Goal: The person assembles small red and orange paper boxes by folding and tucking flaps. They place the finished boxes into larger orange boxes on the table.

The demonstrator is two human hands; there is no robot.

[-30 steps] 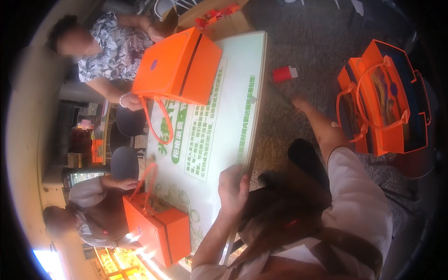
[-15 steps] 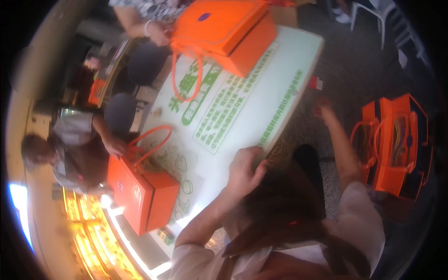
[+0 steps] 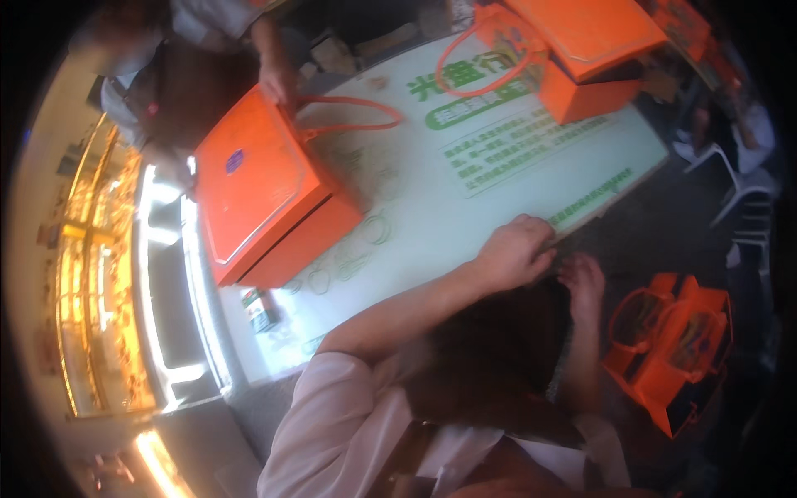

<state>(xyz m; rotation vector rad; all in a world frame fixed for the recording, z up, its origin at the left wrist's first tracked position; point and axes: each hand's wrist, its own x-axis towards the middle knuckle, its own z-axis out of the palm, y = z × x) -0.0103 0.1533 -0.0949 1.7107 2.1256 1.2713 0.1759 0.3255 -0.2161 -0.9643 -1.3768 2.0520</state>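
My left hand (image 3: 519, 251) rests at the near edge of the white table (image 3: 415, 241), fingers bent over the edge and thumb pointing toward my right hand. My right hand (image 3: 584, 280) is raised just beside that edge, fingers loosely bent and apart, with nothing visible in it. On the table's left part sits an orange gift box (image 3: 266, 191) with a looped handle. A co-worker's hand (image 3: 278, 81) touches its top by the handle. Another orange handled box (image 3: 581, 50) stands at the far right end, its lid edge slightly raised.
Orange handled bags (image 3: 672, 340) stand low at my right, beside the table. A small green and white packet (image 3: 258, 310) lies near the left box. Lit display shelves (image 3: 95, 266) line the left side. White chairs (image 3: 739, 187) stand beyond the table at right.
My view has turned, so the boxes appear shifted. My right hand has come back from low beside the table to near my left hand. A small red and white item is no longer visible.
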